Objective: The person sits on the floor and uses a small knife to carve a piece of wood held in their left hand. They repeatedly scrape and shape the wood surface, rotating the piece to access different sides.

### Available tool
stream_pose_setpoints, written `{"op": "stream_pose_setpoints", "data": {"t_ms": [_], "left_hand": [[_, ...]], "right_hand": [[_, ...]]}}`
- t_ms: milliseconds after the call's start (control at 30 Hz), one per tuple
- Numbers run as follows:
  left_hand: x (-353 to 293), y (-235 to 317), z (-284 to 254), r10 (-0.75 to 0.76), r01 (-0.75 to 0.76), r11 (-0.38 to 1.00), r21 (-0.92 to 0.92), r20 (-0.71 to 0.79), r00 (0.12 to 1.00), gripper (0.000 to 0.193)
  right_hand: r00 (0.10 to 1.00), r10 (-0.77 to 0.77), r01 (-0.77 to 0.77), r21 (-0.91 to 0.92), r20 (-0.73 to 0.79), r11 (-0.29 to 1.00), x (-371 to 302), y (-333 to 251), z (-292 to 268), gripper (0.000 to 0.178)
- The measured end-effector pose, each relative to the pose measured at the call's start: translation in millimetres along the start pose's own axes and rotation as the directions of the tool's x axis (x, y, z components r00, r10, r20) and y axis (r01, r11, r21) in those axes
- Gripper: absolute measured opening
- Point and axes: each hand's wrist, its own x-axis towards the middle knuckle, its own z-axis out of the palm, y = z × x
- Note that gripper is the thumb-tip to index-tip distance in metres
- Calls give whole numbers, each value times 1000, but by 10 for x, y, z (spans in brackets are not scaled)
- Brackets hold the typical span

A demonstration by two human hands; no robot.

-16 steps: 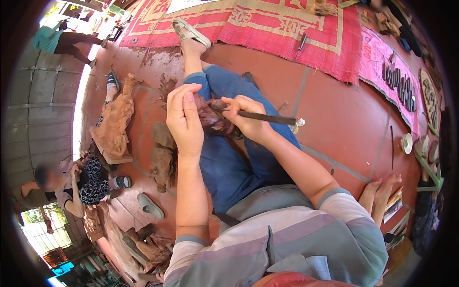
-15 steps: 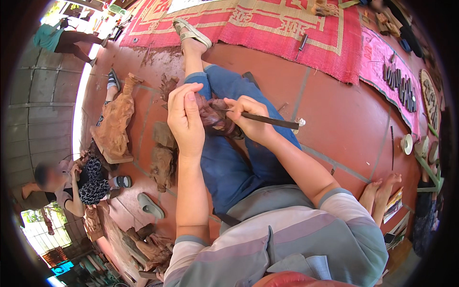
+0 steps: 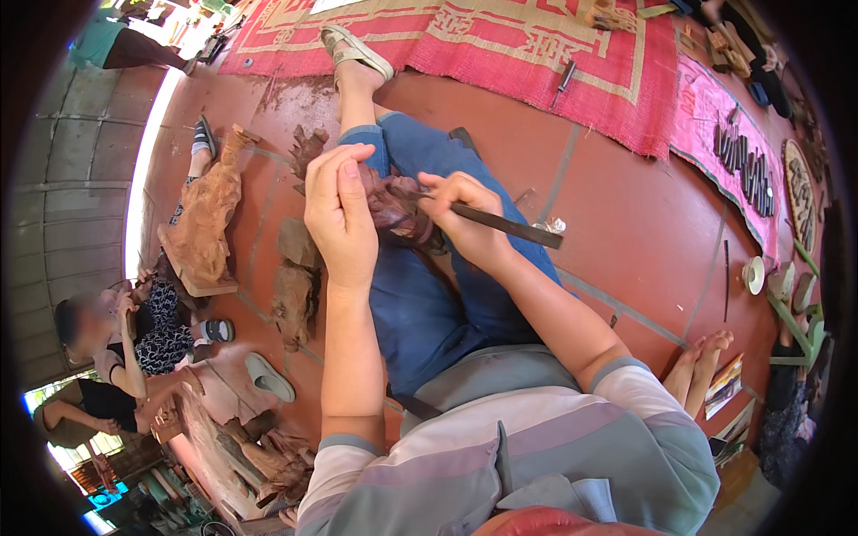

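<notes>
With our right grip (image 3: 463, 214) closed round the dark tool (image 3: 514, 227) and our left grip (image 3: 347, 210) against the brown carving (image 3: 393, 214) toward the lap's (image 3: 416, 299) far edge, whether clasping we cannot tell, we should probably take short, shallow strokes, left fingers (image 3: 332, 170) out of its path.

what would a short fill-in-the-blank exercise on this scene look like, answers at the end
1. The long, dark, bar-shaped tool is held in the person's ____ hand.
2. The carved, reddish-brown wooden piece is seen against denim-like trousers coloured ____.
3. The loose, grey-green slip-on shoe lies toward the person's ____ side.
4. The row of slender, dark tools lies on a thin fabric cloth coloured ____.

Missing words: right; blue; left; pink.
</notes>
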Motion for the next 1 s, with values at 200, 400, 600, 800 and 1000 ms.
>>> {"op": "stream_pose_setpoints", "data": {"t_ms": [200, 400, 600, 800, 1000], "left_hand": [[6, 21, 4, -29, 30, 999, -18, 9, 1000, 22], [8, 30, -4, -15, 15, 1000, 20, -9, 1000, 21], [25, 6, 46, -2, 1, 1000, 6, 19, 1000, 22], [20, 33, -6, -26, 26, 1000, 10, -5, 1000, 22], [23, 35, 13, -36, 35, 999, 6, 30, 999, 22]], "right_hand": [[972, 202, -225, 245, 118, 943, 6, 113, -75, 17], [996, 84, -85, 231, 17, 969, -57, 103, 9, 14], [942, 328, -326, 413, 68, 851, -95, 121, -117, 16], [960, 274, -274, 360, 52, 892, -18, 37, 39, 15], [954, 301, -287, 351, 17, 891, -130, 125, -73, 14]]}}
